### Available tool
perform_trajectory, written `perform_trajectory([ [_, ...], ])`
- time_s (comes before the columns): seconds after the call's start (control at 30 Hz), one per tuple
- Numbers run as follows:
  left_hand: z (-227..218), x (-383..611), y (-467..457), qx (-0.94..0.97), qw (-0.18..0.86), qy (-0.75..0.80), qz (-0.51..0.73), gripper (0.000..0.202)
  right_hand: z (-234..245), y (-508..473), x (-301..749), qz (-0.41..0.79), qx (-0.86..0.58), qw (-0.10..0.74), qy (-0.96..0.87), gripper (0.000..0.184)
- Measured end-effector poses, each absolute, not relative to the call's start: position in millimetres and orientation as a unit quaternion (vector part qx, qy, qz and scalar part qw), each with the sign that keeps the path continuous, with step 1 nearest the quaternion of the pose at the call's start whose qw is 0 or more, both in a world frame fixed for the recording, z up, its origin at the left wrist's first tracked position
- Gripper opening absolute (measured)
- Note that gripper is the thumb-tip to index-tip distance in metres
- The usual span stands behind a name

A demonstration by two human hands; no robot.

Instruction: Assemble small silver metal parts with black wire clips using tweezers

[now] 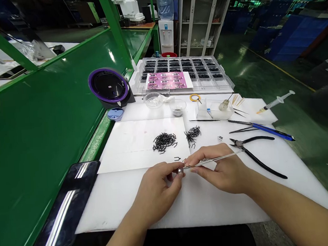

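My left hand (160, 187) pinches a small shiny metal piece (180, 170) between thumb and fingers. In my right hand (221, 167) is a pair of silver tweezers (215, 159), its tips touching or very near that piece. One black fork-shaped part (177, 158) lies just beyond my left fingertips. Farther back on a white sheet (126, 144) rests a pile of similar black parts (164, 141), with a smaller pile (193, 134) at the sheet's right edge. Another small metal piece (220, 137) lies beyond my right hand. My fingers partly hide the held piece.
Cutting pliers (240, 144), a blue-handled tool (274, 131) and a syringe (277, 102) lie on the right. Clear dishes (177, 107) and a compartment box (203, 83) stand at the back. A purple-rimmed round device (109, 85) and a dark phone-like slab (68, 204) border the left.
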State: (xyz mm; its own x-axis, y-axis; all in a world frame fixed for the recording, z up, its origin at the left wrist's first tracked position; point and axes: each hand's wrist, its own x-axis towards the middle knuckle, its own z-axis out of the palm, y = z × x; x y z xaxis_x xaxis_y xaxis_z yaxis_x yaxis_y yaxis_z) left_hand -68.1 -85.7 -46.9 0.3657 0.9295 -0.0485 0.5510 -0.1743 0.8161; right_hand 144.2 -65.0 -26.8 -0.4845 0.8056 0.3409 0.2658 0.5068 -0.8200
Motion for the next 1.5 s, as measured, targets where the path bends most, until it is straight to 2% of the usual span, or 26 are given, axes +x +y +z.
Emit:
perform_trajectory([
  [0.8,-49,-67,-86,0.738,0.368,0.513,0.24,0.029,-29,-63,143,0.335,-0.348,0.34,-0.807,0.011],
  [1.1,-47,-69,-83,0.735,0.392,0.496,0.246,0.032,-29,-64,141,0.321,-0.344,0.32,-0.822,0.012],
  [1.27,-50,-70,-85,0.726,0.393,0.507,0.246,0.033,-26,-63,145,0.362,-0.354,0.332,-0.796,0.012],
  [1.5,-47,-72,-96,0.765,0.34,0.504,0.211,0.036,-23,-50,162,0.281,-0.421,0.33,-0.797,0.008],
])
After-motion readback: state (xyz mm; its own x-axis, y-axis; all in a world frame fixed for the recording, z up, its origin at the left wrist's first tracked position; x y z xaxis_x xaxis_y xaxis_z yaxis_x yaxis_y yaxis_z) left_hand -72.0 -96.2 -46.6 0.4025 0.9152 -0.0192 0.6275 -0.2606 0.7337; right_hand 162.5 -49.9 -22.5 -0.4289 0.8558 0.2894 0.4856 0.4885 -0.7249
